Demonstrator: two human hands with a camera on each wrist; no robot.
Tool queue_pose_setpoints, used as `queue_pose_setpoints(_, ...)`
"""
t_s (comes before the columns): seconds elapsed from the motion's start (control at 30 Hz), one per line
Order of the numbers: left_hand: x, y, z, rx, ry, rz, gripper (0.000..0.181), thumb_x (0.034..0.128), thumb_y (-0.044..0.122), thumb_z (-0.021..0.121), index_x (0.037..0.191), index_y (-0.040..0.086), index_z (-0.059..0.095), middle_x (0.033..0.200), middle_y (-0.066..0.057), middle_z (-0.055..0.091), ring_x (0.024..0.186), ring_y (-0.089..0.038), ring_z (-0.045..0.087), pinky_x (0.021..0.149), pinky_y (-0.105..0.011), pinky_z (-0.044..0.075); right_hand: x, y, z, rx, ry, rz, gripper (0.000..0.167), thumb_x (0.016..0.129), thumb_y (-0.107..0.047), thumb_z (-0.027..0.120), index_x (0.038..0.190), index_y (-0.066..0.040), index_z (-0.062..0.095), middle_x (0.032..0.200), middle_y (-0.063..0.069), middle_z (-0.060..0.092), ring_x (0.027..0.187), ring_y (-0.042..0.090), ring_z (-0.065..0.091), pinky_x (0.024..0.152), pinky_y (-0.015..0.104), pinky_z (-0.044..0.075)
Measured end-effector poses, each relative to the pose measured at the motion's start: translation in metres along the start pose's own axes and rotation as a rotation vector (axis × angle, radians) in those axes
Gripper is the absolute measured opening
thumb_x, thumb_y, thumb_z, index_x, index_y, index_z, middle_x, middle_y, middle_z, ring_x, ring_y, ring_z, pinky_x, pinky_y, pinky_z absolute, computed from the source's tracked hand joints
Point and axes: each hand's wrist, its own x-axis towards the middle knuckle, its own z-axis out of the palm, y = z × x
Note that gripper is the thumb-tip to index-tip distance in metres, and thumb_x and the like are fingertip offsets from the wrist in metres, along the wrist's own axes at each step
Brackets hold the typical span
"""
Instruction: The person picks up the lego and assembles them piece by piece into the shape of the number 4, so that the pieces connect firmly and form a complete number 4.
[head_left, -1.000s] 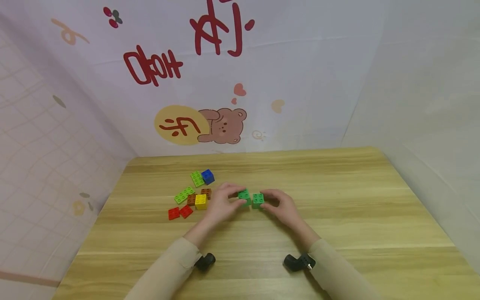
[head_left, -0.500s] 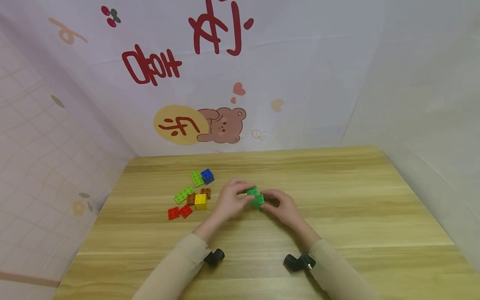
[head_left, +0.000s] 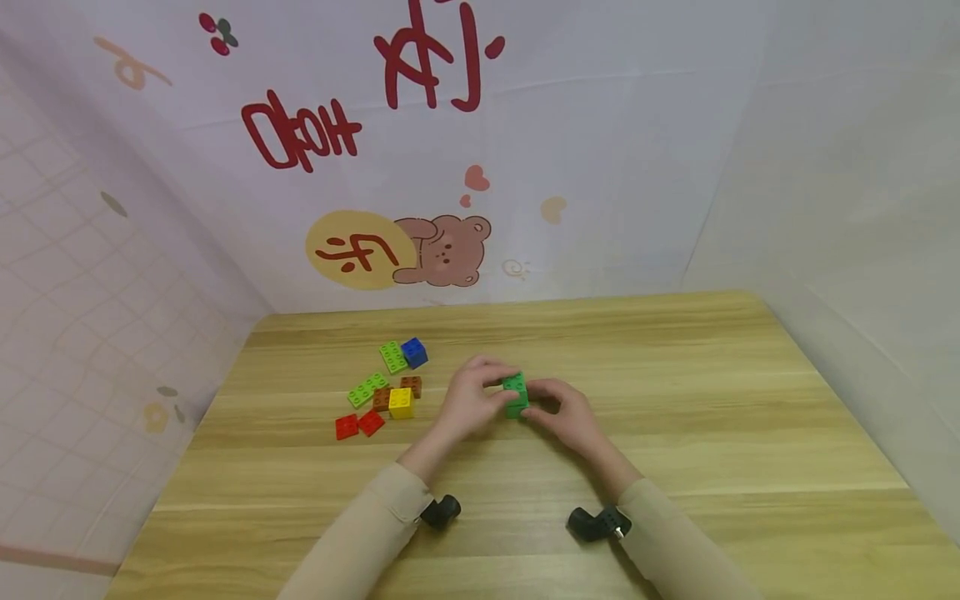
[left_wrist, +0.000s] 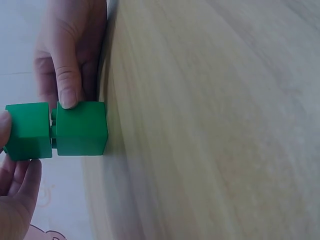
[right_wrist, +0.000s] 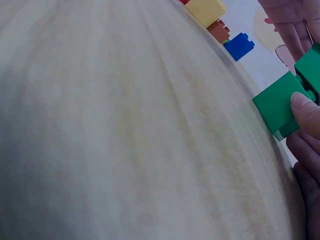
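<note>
My left hand pinches a green building block between thumb and fingers. Directly under it, a second green block stands on the wooden table, gripped at its side by the thumb and fingers of my right hand. In the left wrist view the lower block's studs show in a narrow gap between the two, so they are lined up but not fully pressed together. From the head view the upper block covers most of the lower one.
Left of my hands lie a yellow block, brown blocks, a blue block, light green plates and red plates. A printed cloth hangs behind the table.
My left hand has moved right, carrying its green block from beside the other one to on top of it. The right hand and its block have stayed in place.
</note>
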Motion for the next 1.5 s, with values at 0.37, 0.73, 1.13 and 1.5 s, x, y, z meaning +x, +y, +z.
queue_pose_setpoints(0.37,0.002,-0.003,0.000,0.007,-0.032,-0.025,0.028,0.0871,0.006,0.076,0.115,0.004,0.074,0.111,-0.006,0.062,0.104,-0.022,0.061,0.092,-0.030,0.052,0.001,-0.001,0.001,-0.008,-0.002,0.011,0.036,0.081,-0.009,0.082,0.115,-0.005,0.070,0.110,0.006,0.071,0.106,0.026,0.063,0.092,0.043,0.051)
queue_pose_setpoints(0.73,0.006,0.000,0.000,0.008,-0.062,-0.089,0.028,0.0870,0.009,0.077,0.115,0.007,0.075,0.110,-0.002,0.061,0.102,-0.018,0.061,0.091,-0.027,0.051,0.000,-0.001,-0.001,-0.005,0.006,0.021,0.037,0.081,-0.010,0.083,0.116,-0.005,0.070,0.110,0.006,0.071,0.107,0.027,0.063,0.092,0.042,0.051)
queue_pose_setpoints(1.13,0.008,0.001,0.002,0.018,-0.084,-0.101,0.029,0.0874,0.009,0.077,0.116,0.006,0.074,0.113,-0.003,0.061,0.104,-0.019,0.060,0.092,-0.029,0.051,0.001,-0.005,0.000,0.016,0.010,0.035,0.041,0.081,-0.008,0.081,0.120,-0.003,0.068,0.111,0.009,0.071,0.107,0.029,0.064,0.095,0.047,0.050)
queue_pose_setpoints(1.5,0.006,-0.004,0.006,-0.030,-0.046,-0.081,0.027,0.0864,0.007,0.077,0.113,0.008,0.075,0.111,-0.002,0.061,0.104,-0.018,0.060,0.094,-0.027,0.050,-0.001,-0.039,-0.006,-0.003,-0.011,0.023,0.036,0.083,0.001,0.078,0.116,0.007,0.066,0.109,0.019,0.070,0.105,0.038,0.064,0.092,0.052,0.050)
